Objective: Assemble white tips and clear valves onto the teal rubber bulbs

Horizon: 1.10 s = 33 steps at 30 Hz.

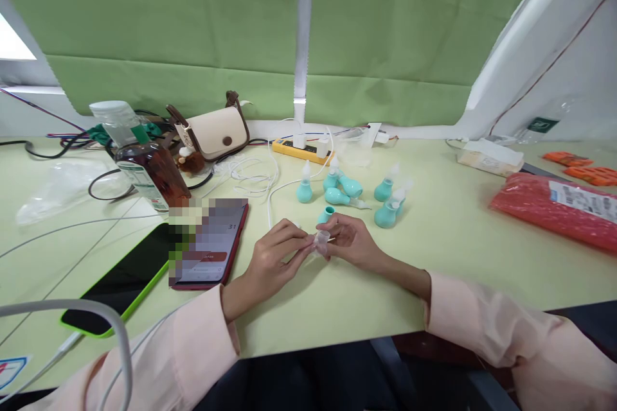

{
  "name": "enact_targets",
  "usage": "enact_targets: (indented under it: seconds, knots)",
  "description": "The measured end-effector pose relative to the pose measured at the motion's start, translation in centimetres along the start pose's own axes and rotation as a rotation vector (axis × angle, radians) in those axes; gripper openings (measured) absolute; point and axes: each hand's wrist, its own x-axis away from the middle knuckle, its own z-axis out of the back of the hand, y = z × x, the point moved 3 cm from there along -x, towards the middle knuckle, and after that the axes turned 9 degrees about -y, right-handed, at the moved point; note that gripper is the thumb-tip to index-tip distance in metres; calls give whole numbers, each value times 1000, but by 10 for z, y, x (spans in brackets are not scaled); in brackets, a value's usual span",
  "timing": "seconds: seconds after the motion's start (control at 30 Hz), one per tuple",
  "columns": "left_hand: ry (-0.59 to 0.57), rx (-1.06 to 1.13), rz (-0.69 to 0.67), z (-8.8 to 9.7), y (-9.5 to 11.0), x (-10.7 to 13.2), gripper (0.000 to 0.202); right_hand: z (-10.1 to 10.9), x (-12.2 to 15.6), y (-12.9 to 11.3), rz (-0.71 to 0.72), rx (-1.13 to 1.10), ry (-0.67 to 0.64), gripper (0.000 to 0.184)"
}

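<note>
My left hand pinches a small translucent plastic nozzle over the front of the table. From the other side, the fingers of my right hand close on the same piece. A thin pale bit shows between the right fingers, too small to name. Just behind the hands stands a teal rubber bulb with its mouth uncovered. Farther back are several teal bulb aspirators with clear tips, such as an upright one, one lying on its side and another at the right.
Left of my hands lie a phone with a lit screen and a green-cased phone. Behind them are a tilted bottle, a cream handbag and white cables. A yellow power strip sits behind; a red package lies right.
</note>
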Motion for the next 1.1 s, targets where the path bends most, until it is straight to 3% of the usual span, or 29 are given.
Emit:
enact_targets:
  seconds: [0.23, 0.4, 0.73, 0.9, 1.1]
  knots:
    - [-17, 20, 127, 0, 0, 1, 20, 1, 6, -1, -9, 132, 52, 27]
    - [-83, -20, 111, -2, 5, 3, 22, -1, 10, -2, 13, 167, 68, 23]
    - [14, 3, 59, -2, 8, 9, 23, -8, 14, 5, 117, 248, 141, 22]
    - [-108, 98, 115, 1, 4, 5, 14, -7, 15, 6, 80, 266, 58, 21]
    - [-173, -18, 27, 5, 3, 0, 10, -6, 14, 6, 47, 271, 26, 20]
